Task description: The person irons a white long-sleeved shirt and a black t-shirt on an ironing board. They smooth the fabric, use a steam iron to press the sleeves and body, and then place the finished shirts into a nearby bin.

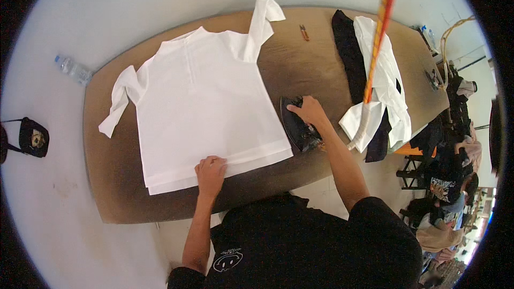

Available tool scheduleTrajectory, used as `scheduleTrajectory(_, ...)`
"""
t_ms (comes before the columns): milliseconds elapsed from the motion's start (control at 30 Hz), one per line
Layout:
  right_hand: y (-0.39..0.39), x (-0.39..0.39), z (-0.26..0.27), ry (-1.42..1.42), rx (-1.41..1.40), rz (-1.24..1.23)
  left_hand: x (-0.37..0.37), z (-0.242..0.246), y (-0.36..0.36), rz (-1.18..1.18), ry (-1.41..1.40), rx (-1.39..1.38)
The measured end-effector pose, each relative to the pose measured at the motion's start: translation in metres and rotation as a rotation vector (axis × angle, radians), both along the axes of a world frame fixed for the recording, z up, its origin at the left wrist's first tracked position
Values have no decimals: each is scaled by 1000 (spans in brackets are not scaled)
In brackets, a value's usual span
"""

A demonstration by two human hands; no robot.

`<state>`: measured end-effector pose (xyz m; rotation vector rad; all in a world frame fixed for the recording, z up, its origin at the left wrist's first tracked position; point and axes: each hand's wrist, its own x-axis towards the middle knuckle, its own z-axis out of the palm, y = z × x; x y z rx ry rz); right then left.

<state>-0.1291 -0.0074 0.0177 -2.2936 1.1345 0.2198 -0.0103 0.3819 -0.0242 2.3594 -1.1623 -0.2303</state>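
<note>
A white long-sleeved shirt [209, 104] with a front placket lies spread on a brown cloth-covered table [116, 204], its collar away from me. On its bottom hem rests my left hand [211, 168], fingers bent against the fabric; whether they pinch it I cannot tell. My right hand [308, 110] is closed around the handle of a dark clothes iron [292, 124], which stands on the table just right of the shirt's side edge. A red and yellow wrapped cord [379, 44] hangs down to the right of the iron, ending in a pale sleeve near it.
Small thread snips [304, 33] lie toward the back of the table. Black and white garments [385, 76] are heaped on the right. A second iron [433, 79] appears at the right end. A plastic bottle [75, 70] is beyond the left edge. People and clothes fill the far right.
</note>
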Motion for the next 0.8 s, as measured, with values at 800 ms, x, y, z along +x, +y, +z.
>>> scheduleTrajectory(800,152,36,48,157,201,1004,102,-40,187,1161,22,187)
